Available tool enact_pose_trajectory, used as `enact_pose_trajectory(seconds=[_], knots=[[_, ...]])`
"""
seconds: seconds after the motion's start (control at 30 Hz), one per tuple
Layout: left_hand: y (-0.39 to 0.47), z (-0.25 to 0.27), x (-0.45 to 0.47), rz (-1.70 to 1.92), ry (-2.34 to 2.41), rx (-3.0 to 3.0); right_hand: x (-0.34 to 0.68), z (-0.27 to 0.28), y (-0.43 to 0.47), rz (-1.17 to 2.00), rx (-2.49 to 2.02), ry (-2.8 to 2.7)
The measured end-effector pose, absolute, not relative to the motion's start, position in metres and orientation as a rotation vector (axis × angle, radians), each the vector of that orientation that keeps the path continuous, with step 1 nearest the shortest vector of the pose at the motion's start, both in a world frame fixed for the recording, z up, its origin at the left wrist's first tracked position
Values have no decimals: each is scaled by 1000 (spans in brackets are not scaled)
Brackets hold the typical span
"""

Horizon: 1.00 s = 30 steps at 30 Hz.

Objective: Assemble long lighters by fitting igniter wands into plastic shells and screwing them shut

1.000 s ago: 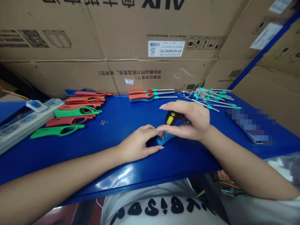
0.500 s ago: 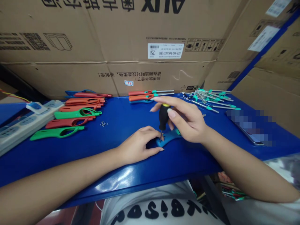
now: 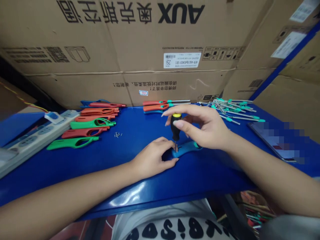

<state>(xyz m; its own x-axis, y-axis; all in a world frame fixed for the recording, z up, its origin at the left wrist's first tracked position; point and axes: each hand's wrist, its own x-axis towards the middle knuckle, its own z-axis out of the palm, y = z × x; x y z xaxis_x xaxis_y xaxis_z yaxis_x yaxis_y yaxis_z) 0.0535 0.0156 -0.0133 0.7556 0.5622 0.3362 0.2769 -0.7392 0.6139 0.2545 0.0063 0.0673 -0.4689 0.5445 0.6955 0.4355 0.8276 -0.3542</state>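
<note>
A blue lighter handle (image 3: 187, 149) lies on the table, its teal end partly behind my right hand. My left hand (image 3: 151, 158) steadies the near end of it, fingers at the far side and thumb at the near side. Between the thumb and fingers of my right hand (image 3: 208, 128) is an upright screwdriver (image 3: 176, 131) with a black grip and yellow top. Its shaft points down onto the blue handle beside my left fingertips; the exact contact point is too small to make out.
Green, red and orange lighter handles (image 3: 73, 142) lie at left, beside a power strip (image 3: 37, 136). Small screws (image 3: 118, 135) lie nearby. Handles with metal tubes (image 3: 156, 107) sit at the back, loose tubes (image 3: 235, 108) at back right, a phone (image 3: 272, 140) at right. Cardboard (image 3: 140, 50) walls the back.
The whole view has shifted, so everything appears a little further right and lower. The screwdriver stays upright on the blue lighter handle, and both hands keep nearly the same hold.
</note>
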Motion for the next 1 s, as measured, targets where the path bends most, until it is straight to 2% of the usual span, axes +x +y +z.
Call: enact_pose_trajectory(seconds=[0.1, 0.17, 0.33, 0.4, 0.5, 0.53, 0.7, 0.73, 0.87, 0.93, 1.0], knots=[[15, -14, 54, 745, 661, 2395, 258, 67, 15, -189, -649, -2164], [16, -14, 54, 761, 691, 2394, 260, 63, 19, -269, -612, -2191], [16, -13, 54, 748, 723, 2392, 256, 53, 19, 328, -697, -2106], [15, -13, 54, 731, 716, 2401, 255, 52, 18, 261, -731, -2025], [16, -12, 54, 720, 676, 2409, 258, 53, 16, -115, -739, -1989], [16, -12, 54, 718, 657, 2409, 259, 53, 15, -150, -733, -2005], [17, -11, 54, 680, 615, 2433, 262, 52, 15, 401, -727, -2071], [17, -12, 53, 681, 618, 2435, 263, 52, 16, 368, -734, -2060], [18, -13, 53, 690, 620, 2435, 266, 53, 16, -157, -746, -1991], [19, -12, 54, 689, 616, 2435, 265, 54, 15, -119, -745, -2027], [19, -12, 54, 681, 620, 2433, 263, 54, 14, 150, -735, -2100]])
